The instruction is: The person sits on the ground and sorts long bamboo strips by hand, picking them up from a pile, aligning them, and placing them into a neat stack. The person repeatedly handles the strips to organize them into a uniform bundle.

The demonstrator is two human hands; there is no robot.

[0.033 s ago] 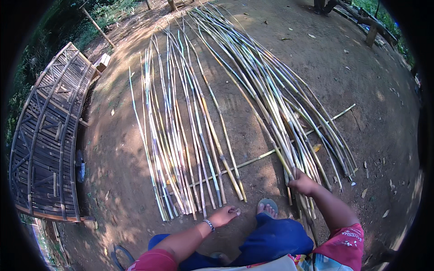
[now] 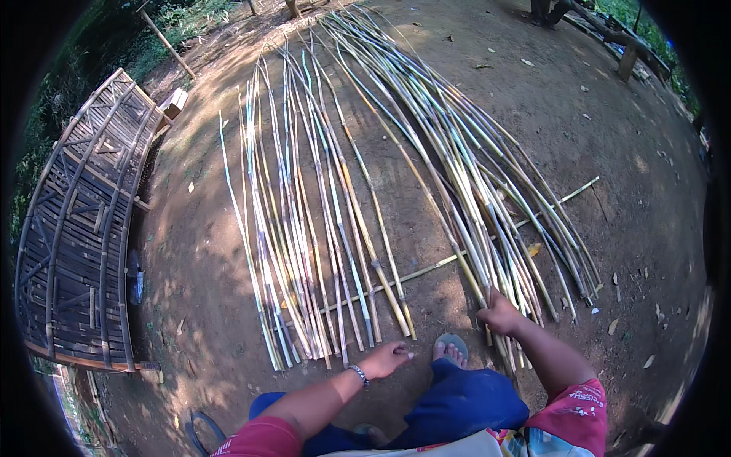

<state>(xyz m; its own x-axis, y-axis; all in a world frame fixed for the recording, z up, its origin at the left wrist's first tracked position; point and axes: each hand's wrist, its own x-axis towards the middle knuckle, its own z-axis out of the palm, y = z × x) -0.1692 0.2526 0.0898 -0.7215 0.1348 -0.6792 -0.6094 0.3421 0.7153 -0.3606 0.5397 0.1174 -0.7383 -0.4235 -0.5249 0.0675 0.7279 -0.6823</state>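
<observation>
Yellow-green jointed poles (image 2: 466, 186) | right hand (image 2: 500, 314) clamped on one or more | left hand (image 2: 382, 361) curled, grip unclear

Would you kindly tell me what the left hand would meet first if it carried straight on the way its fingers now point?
Most likely the person's sandalled foot, just to the right of the left hand; the hand's height is unclear, so it might pass above.

Past the left hand (image 2: 383, 360), slender jointed poles (image 2: 288, 164) show tan, yellow-green and grey; behind the right hand (image 2: 500, 313), a white-printed crimson cloth sleeve (image 2: 569, 417).
</observation>
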